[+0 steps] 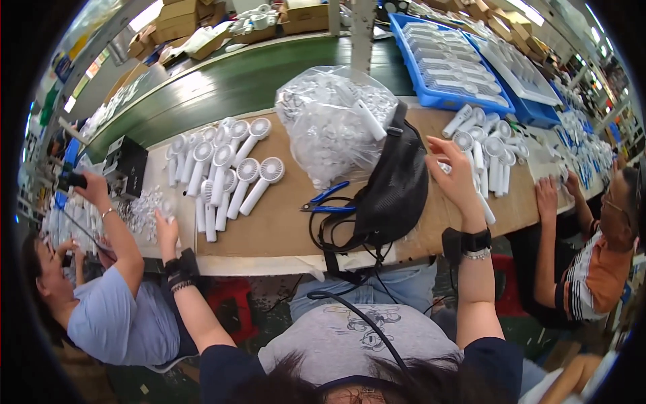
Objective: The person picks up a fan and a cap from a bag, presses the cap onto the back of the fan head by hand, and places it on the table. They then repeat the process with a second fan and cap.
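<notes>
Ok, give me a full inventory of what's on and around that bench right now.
handheld fans, left group: a dozen or more, white, lying left of centre on the bench
handheld fans, right group: a pile, white, right part of bench
plastic bag of small parts: one, clear with white pieces, centre back
black bag: one, centre, partly under the plastic bag
pliers: one pair, blue handles, left of the black bag
blue trays: two or more, holding white parts, back right
cardboard boxes: several, brown, back left
co-workers: one at left, one at right
left hand: open, at the bench's left edge
right hand: fingers spread, empty, above the right fans
</notes>
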Demonstrator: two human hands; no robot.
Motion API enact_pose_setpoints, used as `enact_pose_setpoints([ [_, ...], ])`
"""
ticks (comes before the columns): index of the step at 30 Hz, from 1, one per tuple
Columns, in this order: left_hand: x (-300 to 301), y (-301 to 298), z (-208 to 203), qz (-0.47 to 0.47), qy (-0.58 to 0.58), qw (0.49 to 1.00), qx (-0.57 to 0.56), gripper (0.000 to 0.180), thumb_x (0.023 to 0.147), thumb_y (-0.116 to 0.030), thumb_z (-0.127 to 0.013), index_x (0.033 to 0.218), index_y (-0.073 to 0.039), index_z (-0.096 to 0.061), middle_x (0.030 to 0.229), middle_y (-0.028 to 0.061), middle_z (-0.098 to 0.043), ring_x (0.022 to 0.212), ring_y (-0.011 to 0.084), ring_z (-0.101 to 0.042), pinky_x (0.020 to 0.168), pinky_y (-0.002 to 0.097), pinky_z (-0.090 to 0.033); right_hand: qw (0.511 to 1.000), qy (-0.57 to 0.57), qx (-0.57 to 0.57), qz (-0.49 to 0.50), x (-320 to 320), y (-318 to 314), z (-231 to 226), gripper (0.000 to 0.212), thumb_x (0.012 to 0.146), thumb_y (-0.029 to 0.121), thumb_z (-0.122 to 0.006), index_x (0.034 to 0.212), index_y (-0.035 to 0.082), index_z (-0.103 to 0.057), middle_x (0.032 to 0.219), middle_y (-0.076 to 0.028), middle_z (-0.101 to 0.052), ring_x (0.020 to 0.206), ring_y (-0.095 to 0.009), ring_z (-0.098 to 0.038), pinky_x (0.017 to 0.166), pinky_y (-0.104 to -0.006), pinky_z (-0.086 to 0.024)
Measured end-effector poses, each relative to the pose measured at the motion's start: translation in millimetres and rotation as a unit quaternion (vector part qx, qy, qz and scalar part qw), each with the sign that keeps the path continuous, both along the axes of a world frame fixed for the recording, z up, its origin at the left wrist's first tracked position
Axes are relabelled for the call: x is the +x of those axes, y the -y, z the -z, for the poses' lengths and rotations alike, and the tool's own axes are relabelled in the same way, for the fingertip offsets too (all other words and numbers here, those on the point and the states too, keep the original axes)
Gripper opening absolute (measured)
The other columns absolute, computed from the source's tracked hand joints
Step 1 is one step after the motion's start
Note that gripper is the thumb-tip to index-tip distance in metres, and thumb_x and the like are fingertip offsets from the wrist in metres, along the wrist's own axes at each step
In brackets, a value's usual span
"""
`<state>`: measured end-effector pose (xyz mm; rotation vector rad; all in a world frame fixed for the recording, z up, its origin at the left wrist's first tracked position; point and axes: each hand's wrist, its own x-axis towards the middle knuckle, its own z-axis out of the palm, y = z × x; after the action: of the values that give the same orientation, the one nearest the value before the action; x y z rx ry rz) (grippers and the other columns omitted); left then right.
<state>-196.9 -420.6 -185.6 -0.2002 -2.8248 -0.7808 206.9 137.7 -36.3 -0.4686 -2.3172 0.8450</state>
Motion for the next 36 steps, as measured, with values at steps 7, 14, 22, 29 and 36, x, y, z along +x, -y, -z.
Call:
enact_pose_setpoints([
  [7,76,-108,-101,0.07,-0.209,0.973,-0.072,0.057,0.075,-0.013,-0.056,0.124,0.003,-0.031,0.117,0.0255,-0.043,0.108,0.0333,-0.043,0.093,0.038,-0.032,0.994,0.017,0.107,-0.021,-117,-6,22,0.038,0.075,0.012,-0.059,0.111,0.003,-0.051,0.093,-0.012,-0.054,0.086,-0.024,-0.056,0.074,-0.0303,-0.044],
  [14,188,-241,-166,0.394,-0.021,0.896,0.203,0.058,0.078,-0.012,-0.059,0.126,-0.001,-0.03,0.117,0.0166,-0.045,0.11,0.024,-0.043,0.092,0.0327,-0.034,0.988,-0.088,0.124,0.011,-115,20,2,0.045,0.072,0.008,-0.06,0.115,0.004,-0.049,0.093,-0.015,-0.05,0.084,-0.028,-0.053,0.073,-0.0341,-0.042],
  [22,261,-344,-162,0.459,0.227,0.568,0.644,0.044,0.085,-0.007,-0.05,0.122,-0.003,-0.025,0.105,0.0112,-0.049,0.097,0.019,-0.051,0.086,0.0307,-0.041,0.975,-0.119,0.147,-0.117,-53,135,-31,0.05,0.071,0.0,-0.058,0.119,0.0,-0.044,0.099,-0.016,-0.045,0.081,-0.028,-0.053,0.069,-0.0334,-0.045],
  [29,266,-312,-172,0.476,0.254,0.548,0.64,0.034,0.086,-0.006,-0.046,0.116,-0.003,-0.029,0.1,0.0074,-0.05,0.091,0.0138,-0.053,0.071,0.0243,-0.046,0.927,-0.25,-0.19,-0.207,-35,132,-24,0.038,0.072,-0.003,-0.06,0.108,-0.003,-0.048,0.098,-0.011,-0.05,0.082,-0.018,-0.056,0.065,-0.0268,-0.048],
  [36,273,-298,-170,0.475,0.269,0.601,0.584,0.043,0.085,-0.009,-0.05,0.12,-0.004,-0.027,0.102,0.0059,-0.047,0.087,0.0097,-0.05,0.065,0.0227,-0.045,0.911,-0.249,-0.226,-0.24,-42,141,-43,0.028,0.07,-0.014,-0.056,0.095,-0.003,-0.054,0.087,-0.009,-0.054,0.075,-0.013,-0.054,0.066,-0.0219,-0.046],
])
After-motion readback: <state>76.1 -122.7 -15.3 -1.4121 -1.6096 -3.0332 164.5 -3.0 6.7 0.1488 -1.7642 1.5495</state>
